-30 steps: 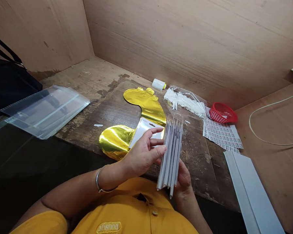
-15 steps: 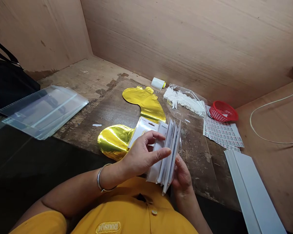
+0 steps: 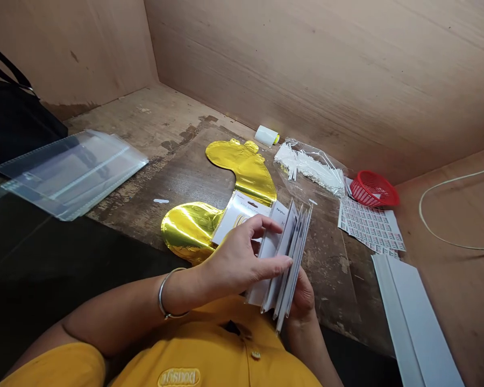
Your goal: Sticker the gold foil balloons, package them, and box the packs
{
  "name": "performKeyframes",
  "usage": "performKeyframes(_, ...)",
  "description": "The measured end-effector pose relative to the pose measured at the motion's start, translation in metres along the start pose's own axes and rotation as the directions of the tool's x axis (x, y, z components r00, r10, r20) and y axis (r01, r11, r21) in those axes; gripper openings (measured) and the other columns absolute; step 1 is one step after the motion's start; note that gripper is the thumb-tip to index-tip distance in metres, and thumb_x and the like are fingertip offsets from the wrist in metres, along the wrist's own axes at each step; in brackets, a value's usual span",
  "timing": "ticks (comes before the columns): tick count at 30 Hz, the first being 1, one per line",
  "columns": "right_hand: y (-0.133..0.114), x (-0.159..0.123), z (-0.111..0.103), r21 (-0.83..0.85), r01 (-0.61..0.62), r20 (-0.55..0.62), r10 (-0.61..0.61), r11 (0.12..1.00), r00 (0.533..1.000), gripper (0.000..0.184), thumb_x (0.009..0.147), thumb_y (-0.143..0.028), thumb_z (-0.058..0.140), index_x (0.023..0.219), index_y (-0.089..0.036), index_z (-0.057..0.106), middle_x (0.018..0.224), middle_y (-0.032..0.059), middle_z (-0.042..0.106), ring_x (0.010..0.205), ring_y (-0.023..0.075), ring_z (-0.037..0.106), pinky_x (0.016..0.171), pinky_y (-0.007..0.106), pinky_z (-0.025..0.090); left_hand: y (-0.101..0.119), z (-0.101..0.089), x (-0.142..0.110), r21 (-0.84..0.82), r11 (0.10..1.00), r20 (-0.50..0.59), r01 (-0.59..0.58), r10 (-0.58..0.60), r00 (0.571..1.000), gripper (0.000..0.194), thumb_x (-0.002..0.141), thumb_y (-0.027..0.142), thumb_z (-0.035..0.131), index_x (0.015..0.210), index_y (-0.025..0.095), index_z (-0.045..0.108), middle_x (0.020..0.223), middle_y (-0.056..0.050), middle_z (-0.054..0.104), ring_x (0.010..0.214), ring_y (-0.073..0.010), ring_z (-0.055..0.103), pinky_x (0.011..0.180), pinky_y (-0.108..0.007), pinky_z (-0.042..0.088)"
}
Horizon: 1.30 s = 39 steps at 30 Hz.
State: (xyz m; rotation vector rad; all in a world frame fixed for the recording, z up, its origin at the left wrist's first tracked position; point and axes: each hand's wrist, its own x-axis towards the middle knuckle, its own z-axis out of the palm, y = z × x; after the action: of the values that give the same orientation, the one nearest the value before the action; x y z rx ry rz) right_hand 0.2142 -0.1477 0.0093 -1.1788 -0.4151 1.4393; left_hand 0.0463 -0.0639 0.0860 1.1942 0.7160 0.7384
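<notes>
Worn wooden desk (image 3: 177,177), near edge: right hand (image 3: 302,295) cradles a stack of white foil-balloon cards (image 3: 286,263); left hand (image 3: 234,263) spreads across them, hold unclear from my feed.

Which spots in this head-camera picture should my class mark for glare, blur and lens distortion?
In the head view, glare flares on the gold foil balloon; the left hand and stack of folded white cards look slightly soft, possibly from motion; the wide lens seems to make the plywood wall slant strongly toward the frame's edges.
</notes>
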Motion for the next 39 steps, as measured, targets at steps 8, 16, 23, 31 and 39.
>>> performKeyframes(8,0.003,0.004,-0.004,0.017,0.032,-0.043,-0.031,0.999,0.999,0.038,0.069,-0.047,0.078,0.098,-0.025,0.069,0.099,0.0025,0.076,0.085,0.0224,0.071,0.081,0.036,0.058,-0.001,-0.002,-0.005,0.016,0.997,0.006,-0.080,0.080,0.997,0.058,0.071,0.009,0.060,0.126,0.025,0.047,0.101,-0.001,0.062,0.070,-0.0093,0.058,0.062,-0.021,0.049)
performKeyframes(16,-0.007,0.003,0.012,0.062,0.120,-0.008,-0.120,0.991,0.993,0.036,0.066,-0.041,0.082,0.096,-0.024,0.069,0.092,0.0016,0.076,0.076,0.0210,0.071,0.077,0.035,0.059,-0.016,-0.011,0.004,-0.063,0.996,0.025,-0.060,0.061,0.998,0.045,0.074,0.013,0.057,0.118,0.022,0.063,0.097,-0.002,0.068,0.077,-0.0137,0.063,0.066,-0.023,0.052)
performKeyframes(23,-0.009,0.002,0.016,0.052,0.144,-0.001,-0.144,0.988,0.990,0.046,0.069,-0.036,0.081,0.110,-0.022,0.064,0.107,0.0079,0.075,0.092,0.0272,0.071,0.086,0.043,0.057,-0.032,-0.012,0.006,-0.012,0.994,-0.095,-0.108,0.106,0.990,0.034,0.080,0.032,0.070,0.109,0.017,0.058,0.103,-0.005,0.067,0.094,-0.0185,0.062,0.084,-0.029,0.052)
performKeyframes(31,-0.014,0.001,0.014,-0.041,0.202,-0.044,-0.204,0.979,0.978,0.042,0.073,-0.040,0.077,0.110,-0.023,0.064,0.113,0.0096,0.073,0.095,0.0294,0.071,0.083,0.045,0.058,-0.030,-0.018,0.011,-0.284,0.959,-0.001,-0.019,0.019,1.000,0.079,0.085,0.034,0.067,0.149,0.025,0.022,0.125,-0.011,0.064,0.111,-0.0235,0.062,0.096,-0.040,0.050)
performKeyframes(39,-0.018,-0.018,0.020,-0.420,0.335,-0.076,-0.401,0.843,0.913,0.043,0.083,-0.042,0.069,0.119,-0.020,0.065,0.114,0.0112,0.072,0.109,0.0305,0.066,0.095,0.045,0.054,-0.039,-0.022,0.019,-0.382,0.922,-0.059,0.061,-0.090,0.994,0.039,0.081,0.043,0.072,0.108,0.016,0.061,0.115,-0.010,0.069,0.110,-0.0273,0.064,0.096,-0.040,0.049)
